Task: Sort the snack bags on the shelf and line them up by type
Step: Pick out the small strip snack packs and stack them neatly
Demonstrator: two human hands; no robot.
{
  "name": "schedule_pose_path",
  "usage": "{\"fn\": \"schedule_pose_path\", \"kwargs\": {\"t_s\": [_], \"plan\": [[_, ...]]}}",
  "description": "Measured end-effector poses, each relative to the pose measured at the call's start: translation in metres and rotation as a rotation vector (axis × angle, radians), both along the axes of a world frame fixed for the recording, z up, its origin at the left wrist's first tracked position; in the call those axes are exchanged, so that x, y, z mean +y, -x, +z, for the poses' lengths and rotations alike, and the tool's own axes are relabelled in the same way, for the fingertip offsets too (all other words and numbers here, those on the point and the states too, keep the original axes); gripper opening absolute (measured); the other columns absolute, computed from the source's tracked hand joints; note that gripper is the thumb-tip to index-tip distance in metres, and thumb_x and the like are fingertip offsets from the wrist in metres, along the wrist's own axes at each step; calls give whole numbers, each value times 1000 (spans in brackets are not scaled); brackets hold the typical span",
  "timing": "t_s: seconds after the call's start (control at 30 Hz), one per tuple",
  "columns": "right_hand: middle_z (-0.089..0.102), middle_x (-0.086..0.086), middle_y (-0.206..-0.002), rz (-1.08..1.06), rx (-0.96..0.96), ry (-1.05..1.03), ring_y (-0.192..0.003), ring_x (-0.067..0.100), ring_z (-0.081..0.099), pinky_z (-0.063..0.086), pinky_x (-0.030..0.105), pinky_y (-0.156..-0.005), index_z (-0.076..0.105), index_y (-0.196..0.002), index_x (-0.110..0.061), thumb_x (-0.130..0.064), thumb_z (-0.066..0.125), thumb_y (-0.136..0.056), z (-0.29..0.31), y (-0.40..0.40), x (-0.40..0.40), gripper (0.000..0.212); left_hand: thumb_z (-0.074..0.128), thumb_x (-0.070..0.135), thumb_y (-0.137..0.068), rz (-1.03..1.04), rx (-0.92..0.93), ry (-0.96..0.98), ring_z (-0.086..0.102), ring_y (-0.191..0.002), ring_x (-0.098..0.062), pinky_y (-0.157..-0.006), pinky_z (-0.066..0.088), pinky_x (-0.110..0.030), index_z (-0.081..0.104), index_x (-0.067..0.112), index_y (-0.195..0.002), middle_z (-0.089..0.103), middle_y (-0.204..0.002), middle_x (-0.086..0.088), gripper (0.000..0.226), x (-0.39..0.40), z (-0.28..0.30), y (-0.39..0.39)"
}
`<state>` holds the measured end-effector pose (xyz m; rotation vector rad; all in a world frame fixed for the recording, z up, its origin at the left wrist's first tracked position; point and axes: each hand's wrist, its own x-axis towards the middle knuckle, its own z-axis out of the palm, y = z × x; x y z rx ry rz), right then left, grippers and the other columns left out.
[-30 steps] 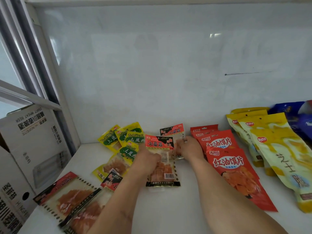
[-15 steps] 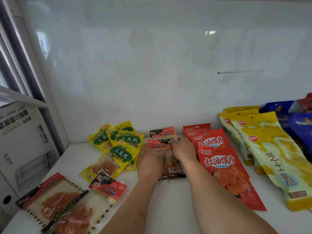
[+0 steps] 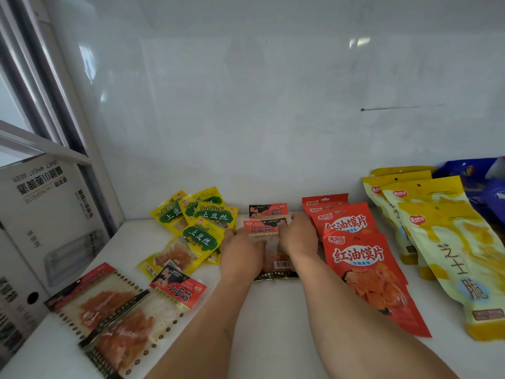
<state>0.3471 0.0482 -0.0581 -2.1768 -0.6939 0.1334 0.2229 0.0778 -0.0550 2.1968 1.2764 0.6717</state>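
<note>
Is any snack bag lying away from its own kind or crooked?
Yes. One small red-and-black gluten bag lies tilted at front left, apart from the two same bags at the back centre, and leans on the clear dotted bags.

We note the shelf (image 3: 273,324) is white. Potato bags (image 3: 200,236): yellow with green labels. Gluten bags (image 3: 266,214): red-and-black headers, clear bodies showing orange. Chip bags (image 3: 358,255): red, white lettering. Cheese bags (image 3: 451,242): yellow fading to cream. Far right bags (image 3: 470,170): blue. Carton (image 3: 52,214): grey, black print.
</note>
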Motion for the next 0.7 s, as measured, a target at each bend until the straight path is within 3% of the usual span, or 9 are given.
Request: {"fn": "schedule_pose_path", "kwargs": {"t_s": [0.13,0.23,0.4,0.53,0.7], "plan": [[59,11,-123,52,-166,101,-111,32,57,50,38,-90,62,-119,-12,-30,50,-95,6,14,-1,32,56,27,-98,30,17,-91,52,-127,-31,-99,42,-35,56,8,-132,49,-141,-14,39,-8,14,14],[53,11,-136,92,-235,100,-125,32,46,40,41,-98,56,-131,-13,-26,47,-97,11,33,3,37,52,28,-100,43,27,-157,57,-120,-29,-92,46,-36,57,11,-132,56,-135,-9,36,-11,21,36],[60,11,-128,210,-324,29,-120,33,52,41,39,-96,61,-123,-13,-28,48,-97,16,80,11,33,51,32,-99,133,7,-204,61,-108,-29,-81,49,-37,64,18,-117,63,-122,-5,26,-10,27,87],[62,8,-125,283,-293,61,-119,30,54,44,38,-90,59,-126,-16,-39,46,-100,15,126,3,38,50,37,-98,244,-1,-188,56,-117,-29,-90,48,-39,62,20,-127,61,-129,-6,35,3,27,146],[55,12,-130,204,-232,170,-122,32,50,45,40,-92,51,-133,-15,-54,43,-98,2,182,-17,54,44,56,-97,452,181,-131,39,-135,-36,-107,35,-45,45,13,-144,45,-148,-16,64,31,9,227]]}}
